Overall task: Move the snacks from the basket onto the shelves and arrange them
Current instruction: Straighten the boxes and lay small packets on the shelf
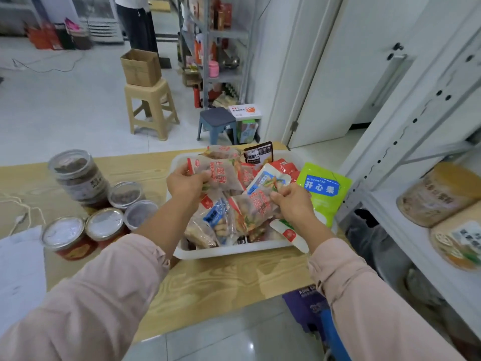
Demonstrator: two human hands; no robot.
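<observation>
A white basket [229, 252] stands on the wooden table [208, 287], heaped with several snack bags. My left hand [186, 182] grips a clear bag with red print [221, 173] over the basket's far left side. My right hand [292, 203] pinches a second clear red-printed bag [256, 208] near the middle. A bright green pistachio bag [325, 188] leans over the basket's right rim, and a dark pouch [259, 155] stands at the far edge. The white shelves [406, 199] rise at the right and hold bagged goods [440, 196].
Several lidded jars [78, 175] stand on the table to the left of the basket, with white paper [18, 269] at the table's left edge. Beyond the table are a beige stool [152, 108] carrying a cardboard box, a blue stool [217, 123] and a standing person [138, 22].
</observation>
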